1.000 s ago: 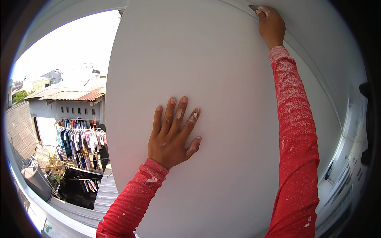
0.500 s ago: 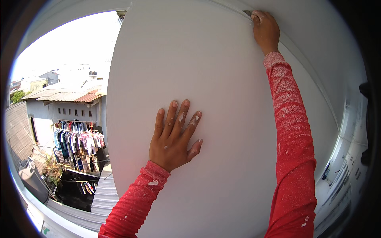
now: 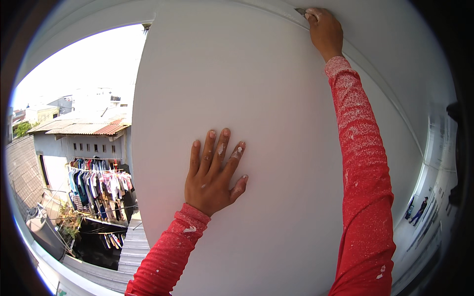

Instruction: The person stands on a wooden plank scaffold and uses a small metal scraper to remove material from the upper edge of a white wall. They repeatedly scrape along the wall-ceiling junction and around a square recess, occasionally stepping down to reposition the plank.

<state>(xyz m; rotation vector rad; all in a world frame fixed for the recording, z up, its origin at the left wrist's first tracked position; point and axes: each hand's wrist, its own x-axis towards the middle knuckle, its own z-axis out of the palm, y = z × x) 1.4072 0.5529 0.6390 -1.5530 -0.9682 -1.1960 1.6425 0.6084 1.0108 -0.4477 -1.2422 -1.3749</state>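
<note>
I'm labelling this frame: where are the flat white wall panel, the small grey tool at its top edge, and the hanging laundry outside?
flat white wall panel [image 3: 266, 89], head view, bare middle face.
small grey tool [image 3: 300, 11], head view, tip beyond the fingers.
hanging laundry [image 3: 98, 182], head view, middle of the row.

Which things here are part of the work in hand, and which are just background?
In use:
- white panel, under flat left hand
- small tool in right hand at the panel's top edge

Background:
- hanging laundry
- rooftops
- distant person
</note>
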